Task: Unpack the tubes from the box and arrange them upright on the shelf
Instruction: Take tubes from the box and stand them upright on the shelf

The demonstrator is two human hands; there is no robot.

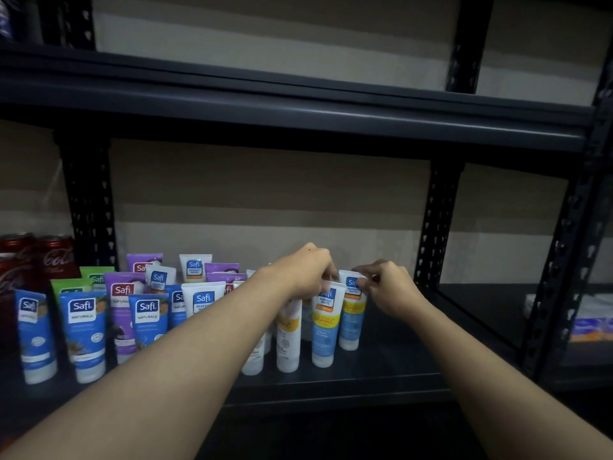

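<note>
Dark shelf (398, 363) of upright tubes (83, 330), fingers (320, 272) on two.

Illumination is dim with a cool cast: the black shelf (298, 104) beams and the deck beneath them fall into near-featureless shadow, while the forearms (185, 353) and the front labels of the tubes (83, 313) are the best-lit surfaces, with no glare noted. Wide-angle distortion bows the beams and leans the right upright (560, 260) inward. Corners are soft, and the fingers of the right hand (386, 287) appear slightly smeared.
</note>
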